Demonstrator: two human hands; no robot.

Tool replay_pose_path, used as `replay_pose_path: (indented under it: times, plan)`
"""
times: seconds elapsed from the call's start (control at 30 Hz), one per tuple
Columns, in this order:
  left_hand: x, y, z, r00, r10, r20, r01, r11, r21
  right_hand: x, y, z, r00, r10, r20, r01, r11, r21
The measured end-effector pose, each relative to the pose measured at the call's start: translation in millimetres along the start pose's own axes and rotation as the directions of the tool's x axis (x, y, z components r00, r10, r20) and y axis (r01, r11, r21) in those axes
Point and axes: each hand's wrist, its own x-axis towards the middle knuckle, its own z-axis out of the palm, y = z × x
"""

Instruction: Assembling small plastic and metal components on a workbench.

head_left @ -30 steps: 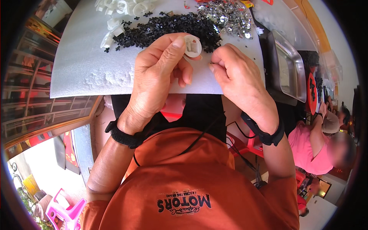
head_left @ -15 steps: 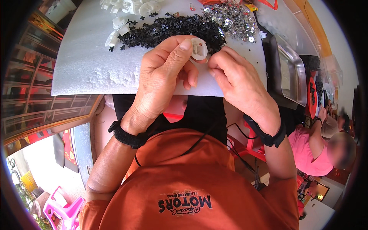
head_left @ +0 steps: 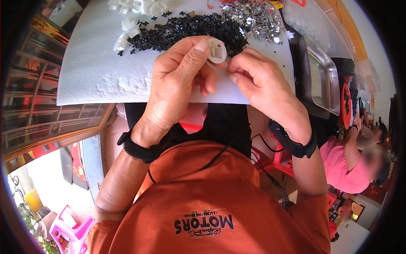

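Note:
Between the thumb and fingers of my left hand [head_left: 173,76] is a round white plastic part [head_left: 218,52] with raised walls inside, its hollow face turned up. My right hand [head_left: 268,84] is just to the right of this part, thumb and forefinger pinched together close to its lower rim. What the right fingertips hold, if anything, is too small to make out. Past my hands lies a heap of small black cross-shaped pieces [head_left: 182,31]. Small shiny metal pieces [head_left: 260,21] are piled to the right of it, and more white plastic parts [head_left: 146,6] lie at the far left.
A white foam sheet [head_left: 105,80] covers the worktop under the piles. To its right stands a rectangular metal tray [head_left: 320,76]. Farther right are a red dish [head_left: 346,106] and a person in pink [head_left: 342,167]. A pink stool [head_left: 72,230] stands at the lower left.
Both hands and the white part have shifted very slightly left and nearer together as a group. My grip looks the same. The person in pink has moved a little.

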Motion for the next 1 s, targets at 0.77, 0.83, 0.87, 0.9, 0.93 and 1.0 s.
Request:
replay_pose_path:
  times: [0.77,0.83,0.87,0.9,0.93,1.0]
  plan:
    - [0.7,-1.2,-0.4,1.0,0.004,-0.007,-0.004,1.0,0.001,-4.3,-3.9,5.0,0.998,-0.022,-0.051,0.019,0.998,-0.063]
    - [0.5,-0.3,-0.8,1.0,0.016,0.007,-0.016,0.999,0.042,-4.5,-3.7,5.5,0.998,-0.015,-0.056,0.012,0.998,-0.054]
    - [0.6,0.0,-0.8,1.0,0.022,0.009,-0.023,0.999,0.044,-4.3,-2.7,6.8,0.997,-0.019,-0.07,0.016,0.999,-0.05]
    - [0.2,0.3,-0.3,1.0,0.011,-0.001,-0.011,0.999,0.045,-3.5,-2.7,7.1,0.996,-0.023,-0.083,0.019,0.999,-0.047]
    - [0.2,0.5,-0.1,1.0,0.001,-0.01,0.0,0.999,0.046,-2.2,-3.5,6.3,0.996,-0.029,-0.087,0.025,0.998,-0.05]
    - [-0.1,-0.7,-0.7,1.0,-0.006,-0.023,0.007,1.0,0.028,-0.5,-6.2,5.2,0.998,-0.02,-0.066,0.013,0.994,-0.109]
